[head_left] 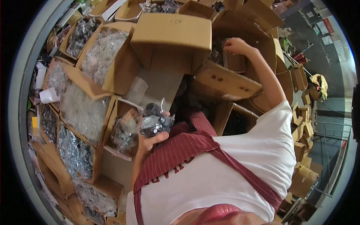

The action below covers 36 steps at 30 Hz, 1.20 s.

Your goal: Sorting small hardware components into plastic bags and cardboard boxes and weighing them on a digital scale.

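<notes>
My left hand [150, 141] is wrapped round a clear plastic bag of dark parts [154, 122], held in front of my apron. The parts look black and grey, but I cannot make out their kind. Over on the right, my right hand [236, 46] hangs inside a large open cardboard box [258, 39]. Its fingers are curled downward and pressed together; whatever they may hold is hidden. Below those fingers sit small dark items [217, 52], too dim to name, next to a smaller carton [235, 63] within the box.
An upright cardboard box [170, 35] stands ahead, between my hands. Boxes of clear-bagged parts [84, 112] crowd the left side, and a small box of bagged pieces [125, 131] lies beside my left hand. Cartons [305, 176] are piled far right.
</notes>
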### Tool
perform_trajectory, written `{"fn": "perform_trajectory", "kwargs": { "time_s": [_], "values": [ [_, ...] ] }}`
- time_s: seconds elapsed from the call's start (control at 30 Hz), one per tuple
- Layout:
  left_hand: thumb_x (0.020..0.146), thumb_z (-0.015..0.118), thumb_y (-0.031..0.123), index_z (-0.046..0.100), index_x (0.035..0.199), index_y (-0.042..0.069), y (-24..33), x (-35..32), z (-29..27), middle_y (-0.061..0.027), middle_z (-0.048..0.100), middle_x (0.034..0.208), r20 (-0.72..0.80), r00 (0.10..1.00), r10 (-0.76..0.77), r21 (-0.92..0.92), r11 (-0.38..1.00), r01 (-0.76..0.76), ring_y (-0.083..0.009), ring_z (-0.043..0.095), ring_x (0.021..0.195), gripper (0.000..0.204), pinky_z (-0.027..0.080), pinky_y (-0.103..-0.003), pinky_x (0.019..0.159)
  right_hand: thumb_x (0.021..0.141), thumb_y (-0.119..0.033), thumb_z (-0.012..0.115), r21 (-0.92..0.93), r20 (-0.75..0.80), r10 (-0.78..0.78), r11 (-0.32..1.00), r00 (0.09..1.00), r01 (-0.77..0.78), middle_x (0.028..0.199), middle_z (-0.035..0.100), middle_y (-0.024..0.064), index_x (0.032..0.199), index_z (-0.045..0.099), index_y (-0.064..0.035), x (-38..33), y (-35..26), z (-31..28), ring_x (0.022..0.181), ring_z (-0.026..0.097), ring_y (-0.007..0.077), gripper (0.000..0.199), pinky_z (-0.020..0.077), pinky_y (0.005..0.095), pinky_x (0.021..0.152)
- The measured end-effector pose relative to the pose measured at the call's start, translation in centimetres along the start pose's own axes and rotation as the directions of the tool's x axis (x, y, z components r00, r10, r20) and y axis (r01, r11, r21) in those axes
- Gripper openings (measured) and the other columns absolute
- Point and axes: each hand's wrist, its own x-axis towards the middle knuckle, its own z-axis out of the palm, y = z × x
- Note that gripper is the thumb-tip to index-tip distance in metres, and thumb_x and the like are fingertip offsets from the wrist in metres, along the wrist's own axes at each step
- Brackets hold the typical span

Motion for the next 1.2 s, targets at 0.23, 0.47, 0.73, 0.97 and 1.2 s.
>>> {"fn": "perform_trajectory", "kwargs": {
  "time_s": [0.23, 0.47, 0.73, 0.97, 1.2],
  "values": [
    [0.062, 0.071, -0.003, 0.056, 0.122, -0.001, -1.3, 5.6, 4.8, -0.0130, 0.063, 0.116, -0.386, 0.905, -0.180, -0.226, 0.969, 0.096, -0.0240, 0.060, 0.109, 0.062, 0.045, -0.035, 0.096, 0.077, -0.033, 0.059, -0.417, 0.416, -0.099, 0.863, 0.904, 0.286, 0.106, 0.069, 0.0141, 0.099, 0.073, -0.0108, 18.4, 7.8, 14.9, 0.096, 0.065, 0.0323, 0.034, 0.0520, 0.0440, 0.082],
    [0.064, 0.067, -0.004, 0.056, 0.115, -0.002, -3.0, 10.1, 6.3, -0.0128, 0.065, 0.109, -0.532, 0.838, -0.126, -0.298, 0.953, -0.046, -0.0241, 0.061, 0.101, 0.052, 0.047, -0.036, 0.092, 0.088, -0.037, 0.059, -0.364, 0.270, 0.228, 0.924, 0.935, -0.120, 0.149, 0.029, 0.0276, 0.143, 0.034, 0.0041, 14.3, 3.6, 25.2, 0.130, 0.039, 0.0432, 0.073, 0.0445, 0.0510, 0.097],
    [0.062, 0.070, 0.006, 0.058, 0.110, 0.002, -3.1, 12.9, 8.8, -0.0067, 0.063, 0.096, -0.611, 0.791, 0.029, 0.049, 0.999, 0.001, -0.0202, 0.061, 0.087, 0.049, 0.048, -0.032, 0.079, 0.083, -0.021, 0.062, -0.263, 0.399, -0.090, 0.942, 0.912, 0.208, 0.101, 0.065, 0.0197, 0.094, 0.066, 0.0039, 13.0, 7.7, 28.6, 0.095, 0.062, 0.0360, 0.028, 0.0530, 0.0478, 0.072],
    [0.064, 0.067, 0.004, 0.061, 0.109, -0.001, -1.3, 11.6, 8.9, -0.0098, 0.066, 0.097, -0.487, 0.869, -0.087, -0.155, 0.988, 0.012, -0.0212, 0.063, 0.089, 0.046, 0.050, -0.032, 0.083, 0.082, -0.022, 0.061, -0.240, 0.442, -0.205, 0.911, 0.873, 0.335, 0.083, 0.067, 0.0186, 0.084, 0.068, 0.0031, 11.8, 5.0, 22.5, 0.077, 0.065, 0.0345, 0.026, 0.0533, 0.0467, 0.062],
    [0.068, 0.063, -0.001, 0.058, 0.116, -0.003, -1.4, 6.1, 5.8, -0.0125, 0.065, 0.106, -0.293, 0.949, -0.115, -0.185, 0.981, 0.062, -0.0236, 0.062, 0.100, 0.048, 0.048, -0.036, 0.092, 0.077, -0.024, 0.062, -0.356, 0.318, -0.157, 0.894, 0.935, 0.271, 0.084, 0.070, 0.0124, 0.088, 0.074, -0.0099, 5.3, 3.6, 10.5, 0.074, 0.066, 0.0300, 0.022, 0.0524, 0.0429, 0.069]
  ]
}}
